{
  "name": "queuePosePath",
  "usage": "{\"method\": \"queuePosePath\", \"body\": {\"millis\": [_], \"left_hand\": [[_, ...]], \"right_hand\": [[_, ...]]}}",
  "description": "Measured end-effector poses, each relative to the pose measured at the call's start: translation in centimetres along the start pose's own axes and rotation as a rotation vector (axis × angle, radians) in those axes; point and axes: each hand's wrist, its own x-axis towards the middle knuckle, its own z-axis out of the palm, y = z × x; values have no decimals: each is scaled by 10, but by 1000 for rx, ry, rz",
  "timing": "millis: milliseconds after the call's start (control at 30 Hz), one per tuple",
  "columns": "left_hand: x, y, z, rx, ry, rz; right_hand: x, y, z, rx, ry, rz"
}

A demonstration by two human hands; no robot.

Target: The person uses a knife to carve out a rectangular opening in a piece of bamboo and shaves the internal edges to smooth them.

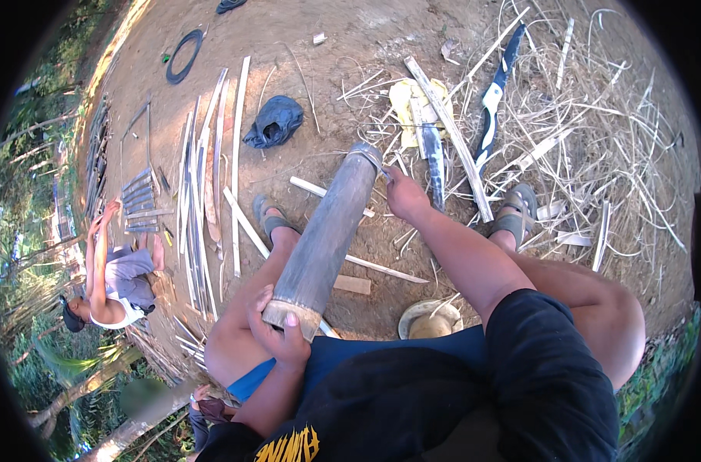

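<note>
A thick grey bamboo section (323, 231) lies slanting across in front of me, its near end above my lap and its far end pointing away. My left hand (283, 337) is closed around its near, pale-cut end, thumb on the rim. At the far end, my right hand (404, 194) is closed beside the joint ring. Its fingers pinch something small and thin against the bamboo's side; its kind is not clear. Beyond that hand, a long dark blade (434, 165) lies on the ground by a yellow cloth or bag (412, 108).
Bamboo strips (199, 192) lie at left, by a dark crumpled bag (275, 122) and a coiled black hose (184, 58). Shavings (597, 146) spread at right around a black-and-white handled tool (491, 104). A person (115, 285) sits far left by slats; another is partly visible below.
</note>
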Motion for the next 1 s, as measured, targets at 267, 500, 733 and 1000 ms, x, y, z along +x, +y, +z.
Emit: {"method": "queuePosePath", "body": {"millis": [267,500,733,1000], "left_hand": [[9,7,4,2,-13,-26],[1,5,5,10,-19,9],[-4,-3,3,-12,-40,48],[-3,4,9,-69,-4,13]], "right_hand": [[38,1,-30,-172,-63,-56],[56,-7,-46,-208,-166,-53],[60,-15,-46,-282,-159,-46],[42,-36,-41,-379,-120,9]]}}
